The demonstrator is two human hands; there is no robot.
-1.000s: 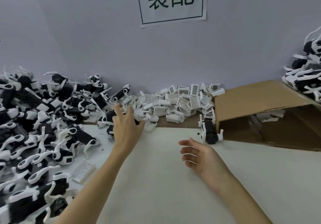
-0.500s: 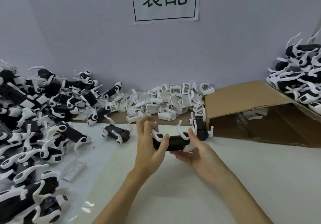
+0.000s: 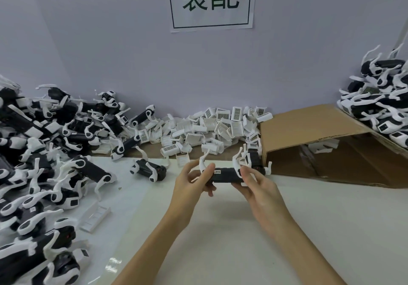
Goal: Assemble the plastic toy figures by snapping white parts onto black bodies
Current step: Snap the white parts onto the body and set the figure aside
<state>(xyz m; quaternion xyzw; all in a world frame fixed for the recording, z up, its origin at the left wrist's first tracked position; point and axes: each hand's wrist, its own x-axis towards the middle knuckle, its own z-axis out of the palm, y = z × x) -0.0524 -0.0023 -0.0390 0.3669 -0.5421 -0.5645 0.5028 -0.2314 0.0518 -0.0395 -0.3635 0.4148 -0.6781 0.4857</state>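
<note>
My left hand point(image 3: 192, 181) and right hand point(image 3: 258, 187) both grip one black toy body point(image 3: 225, 174) above the table point(image 3: 220, 240), its white legs point(image 3: 237, 161) pointing upward

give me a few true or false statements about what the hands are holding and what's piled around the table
1. Both hands hold one black toy body between them. True: the left hand grips one end, the right hand the other.
2. The held body has no white parts on it. False: white legs stick up from it.
3. The pile of loose white parts lies against the wall behind the hands. True.
4. The cardboard box stands on the person's left. False: it is on the right.
5. The wall sign has red characters. False: they are dark green.
</note>
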